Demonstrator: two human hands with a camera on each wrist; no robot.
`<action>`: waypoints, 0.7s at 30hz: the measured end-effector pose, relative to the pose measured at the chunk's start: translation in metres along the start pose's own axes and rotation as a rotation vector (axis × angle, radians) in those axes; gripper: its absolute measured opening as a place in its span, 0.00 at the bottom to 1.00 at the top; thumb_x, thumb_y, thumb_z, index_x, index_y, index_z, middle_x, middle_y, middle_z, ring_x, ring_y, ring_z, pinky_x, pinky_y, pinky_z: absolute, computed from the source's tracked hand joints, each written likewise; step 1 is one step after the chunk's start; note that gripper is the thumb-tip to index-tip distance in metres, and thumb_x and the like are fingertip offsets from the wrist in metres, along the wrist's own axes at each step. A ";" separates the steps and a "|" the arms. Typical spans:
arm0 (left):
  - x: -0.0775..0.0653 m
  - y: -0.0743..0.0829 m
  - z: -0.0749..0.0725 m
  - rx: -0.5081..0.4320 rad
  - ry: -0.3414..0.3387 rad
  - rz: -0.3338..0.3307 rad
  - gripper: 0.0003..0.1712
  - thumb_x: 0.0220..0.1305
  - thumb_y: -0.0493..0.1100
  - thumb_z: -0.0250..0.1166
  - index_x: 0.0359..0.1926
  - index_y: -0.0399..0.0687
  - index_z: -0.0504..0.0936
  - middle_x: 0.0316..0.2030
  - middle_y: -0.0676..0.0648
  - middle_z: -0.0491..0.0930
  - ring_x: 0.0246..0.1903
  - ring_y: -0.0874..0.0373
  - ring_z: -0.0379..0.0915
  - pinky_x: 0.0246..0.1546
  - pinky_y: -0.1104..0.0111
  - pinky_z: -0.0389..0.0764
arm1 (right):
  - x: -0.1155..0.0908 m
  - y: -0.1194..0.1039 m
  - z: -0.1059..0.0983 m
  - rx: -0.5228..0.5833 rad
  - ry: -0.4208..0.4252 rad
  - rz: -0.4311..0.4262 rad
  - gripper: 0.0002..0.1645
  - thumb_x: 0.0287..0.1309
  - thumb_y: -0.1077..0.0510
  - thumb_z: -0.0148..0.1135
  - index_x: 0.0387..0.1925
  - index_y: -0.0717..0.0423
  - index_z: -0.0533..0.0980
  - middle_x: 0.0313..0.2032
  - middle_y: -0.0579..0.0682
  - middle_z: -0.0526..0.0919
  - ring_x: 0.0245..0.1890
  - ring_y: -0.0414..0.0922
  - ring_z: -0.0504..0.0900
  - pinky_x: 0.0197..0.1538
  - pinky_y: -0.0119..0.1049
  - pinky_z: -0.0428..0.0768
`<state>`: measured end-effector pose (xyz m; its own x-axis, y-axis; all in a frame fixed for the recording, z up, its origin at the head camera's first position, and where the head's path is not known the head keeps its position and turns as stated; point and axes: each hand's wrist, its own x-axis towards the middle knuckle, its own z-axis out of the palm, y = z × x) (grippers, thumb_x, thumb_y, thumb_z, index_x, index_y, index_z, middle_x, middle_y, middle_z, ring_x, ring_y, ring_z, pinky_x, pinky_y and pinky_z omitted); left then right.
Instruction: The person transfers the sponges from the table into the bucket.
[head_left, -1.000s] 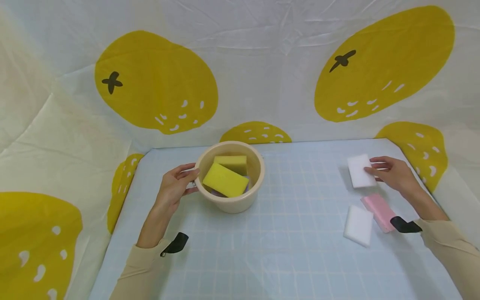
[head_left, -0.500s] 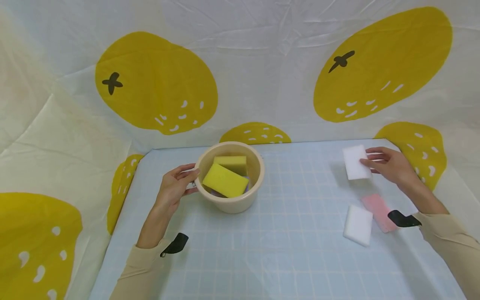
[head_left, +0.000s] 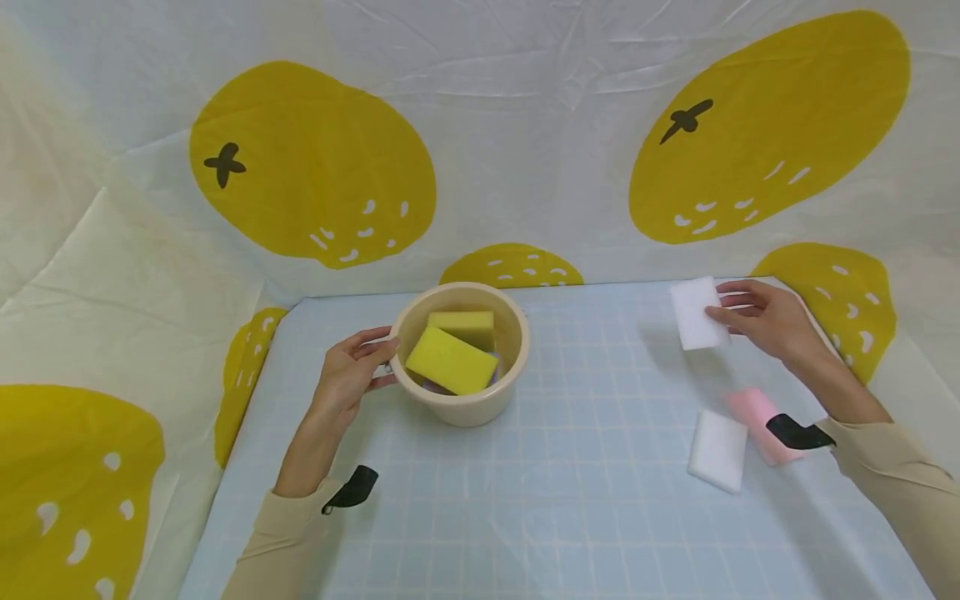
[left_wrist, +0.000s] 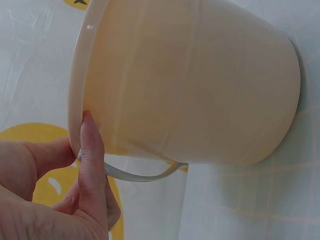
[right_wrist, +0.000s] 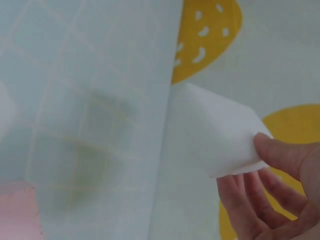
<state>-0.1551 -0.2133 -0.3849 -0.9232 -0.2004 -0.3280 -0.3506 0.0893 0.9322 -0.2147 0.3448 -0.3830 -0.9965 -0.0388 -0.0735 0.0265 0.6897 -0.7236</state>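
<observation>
A cream bucket (head_left: 468,411) stands on the table at left of centre, with yellow sponges (head_left: 452,360) inside and a bit of something purple under them. My left hand (head_left: 348,371) grips its rim from the left, thumb over the top; the left wrist view shows the fingers at the rim beside a thin handle (left_wrist: 142,177). Between thumb and fingers my right hand (head_left: 768,321) pinches a white sponge (head_left: 697,313), raised above the table with its shadow below. Another white sponge (head_left: 717,452) and a pink sponge (head_left: 757,421) lie on the table nearer to me.
The table (head_left: 585,500) has a pale blue checked cover. A white cloth with yellow fruit prints (head_left: 315,167) hangs behind it and at both sides. A black strap (head_left: 798,433) on my right wrist overlaps the pink sponge in the head view.
My right hand has lifted the white sponge up and carried it a little to the left, away from the other two sponges. The left hand and the bucket stay where they were.
</observation>
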 end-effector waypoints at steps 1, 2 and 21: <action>0.000 0.000 0.000 0.000 0.001 0.001 0.29 0.70 0.47 0.69 0.68 0.43 0.75 0.57 0.40 0.78 0.44 0.58 0.81 0.41 0.67 0.88 | 0.000 -0.003 0.001 0.006 0.000 -0.001 0.43 0.70 0.42 0.64 0.72 0.66 0.63 0.64 0.70 0.71 0.35 0.16 0.72 0.37 0.17 0.81; 0.000 0.000 0.000 0.000 0.001 0.001 0.29 0.70 0.47 0.69 0.67 0.43 0.75 0.56 0.40 0.78 0.44 0.57 0.81 0.41 0.67 0.88 | 0.001 -0.005 0.001 0.007 0.000 -0.001 0.43 0.69 0.41 0.64 0.72 0.65 0.63 0.64 0.70 0.71 0.35 0.16 0.72 0.38 0.18 0.81; 0.001 0.000 0.001 0.015 0.018 -0.018 0.28 0.70 0.47 0.69 0.67 0.45 0.76 0.58 0.40 0.78 0.45 0.56 0.82 0.40 0.67 0.88 | 0.006 -0.064 0.022 -0.064 0.026 -0.098 0.40 0.67 0.39 0.65 0.70 0.60 0.69 0.61 0.67 0.77 0.57 0.62 0.78 0.37 0.13 0.74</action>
<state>-0.1565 -0.2122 -0.3852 -0.9138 -0.2197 -0.3415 -0.3694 0.1005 0.9238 -0.2208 0.2846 -0.3522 -0.9958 -0.0903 0.0138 -0.0755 0.7286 -0.6807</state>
